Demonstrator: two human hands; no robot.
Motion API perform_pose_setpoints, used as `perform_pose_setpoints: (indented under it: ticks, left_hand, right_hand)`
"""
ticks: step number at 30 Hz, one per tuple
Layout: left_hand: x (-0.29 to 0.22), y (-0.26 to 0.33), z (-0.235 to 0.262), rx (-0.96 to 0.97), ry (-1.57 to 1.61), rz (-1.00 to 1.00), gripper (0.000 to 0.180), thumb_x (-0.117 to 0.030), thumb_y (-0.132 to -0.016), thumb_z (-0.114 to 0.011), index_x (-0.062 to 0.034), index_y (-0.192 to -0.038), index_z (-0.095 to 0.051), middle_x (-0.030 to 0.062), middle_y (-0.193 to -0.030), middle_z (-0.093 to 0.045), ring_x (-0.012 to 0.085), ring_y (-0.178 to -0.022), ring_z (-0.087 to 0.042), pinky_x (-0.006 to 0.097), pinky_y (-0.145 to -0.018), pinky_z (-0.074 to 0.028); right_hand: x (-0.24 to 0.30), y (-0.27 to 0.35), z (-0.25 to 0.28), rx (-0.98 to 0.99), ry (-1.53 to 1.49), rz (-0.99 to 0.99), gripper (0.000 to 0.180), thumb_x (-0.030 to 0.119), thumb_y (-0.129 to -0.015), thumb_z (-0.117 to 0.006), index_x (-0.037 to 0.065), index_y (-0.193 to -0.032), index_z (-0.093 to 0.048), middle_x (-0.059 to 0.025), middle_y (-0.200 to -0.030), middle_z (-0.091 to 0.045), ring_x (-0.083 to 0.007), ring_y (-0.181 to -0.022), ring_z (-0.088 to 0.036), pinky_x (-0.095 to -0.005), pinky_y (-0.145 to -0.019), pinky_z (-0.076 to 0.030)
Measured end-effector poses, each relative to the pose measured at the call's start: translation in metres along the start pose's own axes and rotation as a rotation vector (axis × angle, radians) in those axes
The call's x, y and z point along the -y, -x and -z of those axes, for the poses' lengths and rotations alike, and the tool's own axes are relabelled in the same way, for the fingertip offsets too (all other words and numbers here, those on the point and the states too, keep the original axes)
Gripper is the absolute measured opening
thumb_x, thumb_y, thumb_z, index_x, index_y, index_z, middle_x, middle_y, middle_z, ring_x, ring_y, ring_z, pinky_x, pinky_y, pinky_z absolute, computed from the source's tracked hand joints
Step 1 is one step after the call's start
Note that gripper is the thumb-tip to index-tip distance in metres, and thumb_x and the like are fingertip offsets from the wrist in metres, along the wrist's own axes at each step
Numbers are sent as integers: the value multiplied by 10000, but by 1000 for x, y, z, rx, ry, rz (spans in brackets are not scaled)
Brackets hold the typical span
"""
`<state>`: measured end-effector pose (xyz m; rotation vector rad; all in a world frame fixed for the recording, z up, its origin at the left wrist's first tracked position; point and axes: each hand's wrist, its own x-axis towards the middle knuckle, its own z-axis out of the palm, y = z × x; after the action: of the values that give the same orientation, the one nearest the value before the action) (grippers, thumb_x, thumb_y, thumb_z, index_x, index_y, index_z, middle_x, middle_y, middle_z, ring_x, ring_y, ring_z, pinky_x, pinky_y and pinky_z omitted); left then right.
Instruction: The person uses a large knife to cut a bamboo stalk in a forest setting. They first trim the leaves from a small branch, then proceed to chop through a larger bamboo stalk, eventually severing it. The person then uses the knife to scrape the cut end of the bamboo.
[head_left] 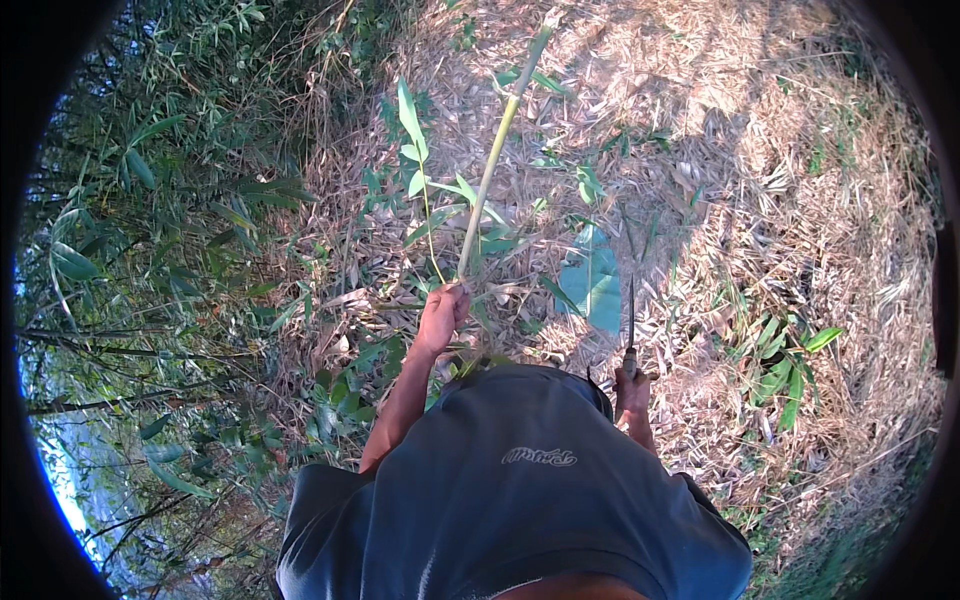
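My left hand (443, 312) is closed around the lower end of a green bamboo stalk (491, 170), which slants away from me to the upper right. Beside it, a thin leafy shoot (427, 205) rises from the same fist. Down by my right side, my right hand (632, 390) grips the handle of a long, narrow-bladed knife (631, 310). Its dark blade points away from me and appears edge-on, so its full shape is hard to make out. Leaves hang off the stalk at several joints.
A teal sheet (592, 280) lies on the ground just left of the blade. Dry straw and fallen leaves (760, 230) cover the ground. Dense bamboo foliage (170, 200) fills the left side. A low green plant (785, 365) grows at the right.
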<state>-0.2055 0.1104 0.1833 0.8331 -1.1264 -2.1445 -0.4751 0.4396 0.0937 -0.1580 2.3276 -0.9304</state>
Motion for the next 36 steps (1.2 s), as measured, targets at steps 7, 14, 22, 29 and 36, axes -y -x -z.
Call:
perform_pose_setpoints:
  ticks: [7,14,22,29,36]
  left_hand:
    - [8,15,6,-158,-665,-306,283,-248,-992,-530,-39,-801,-545,-22,-558,-433,52,-534,-378,288,-471,-309]
    - [9,32,5,-233,-1018,-451,213,-161,-872,-638,-36,-751,-515,111,-500,-459,232,-398,-458,357,-439,-379]
    - [15,50,19,-234,-1303,-699,125,-160,-758,-653,-88,-720,-558,69,-507,-520,295,-489,-541,396,-574,-453]
    - [32,52,40,-229,-1374,-780,130,-159,-765,-690,-61,-792,-609,77,-581,-572,261,-548,-587,386,-657,-451]
    - [39,35,53,-237,-1413,-739,289,-193,-807,-706,-13,-1026,-648,200,-995,-628,394,-954,-601,526,-811,-447]
  right_hand:
    - [90,0,-12,-12,-454,268,224,146,-877,-653,5,-1037,-585,-47,-740,-610,-129,-629,-578,-283,-590,-474]
    - [227,-7,-18,61,-940,682,292,58,-886,-683,17,-1142,-551,-78,-925,-653,-122,-696,-579,-266,-634,-481]
    - [331,-7,-2,147,-1236,786,289,105,-900,-710,28,-1131,-555,-160,-1094,-695,-119,-726,-596,-275,-663,-514]
    - [335,10,18,238,-1361,722,284,84,-878,-689,-27,-1116,-581,-146,-938,-678,-104,-692,-572,-268,-644,-511]
    - [332,31,26,304,-1327,674,283,104,-888,-690,-71,-1099,-616,-77,-841,-640,-119,-701,-587,-286,-644,-511]
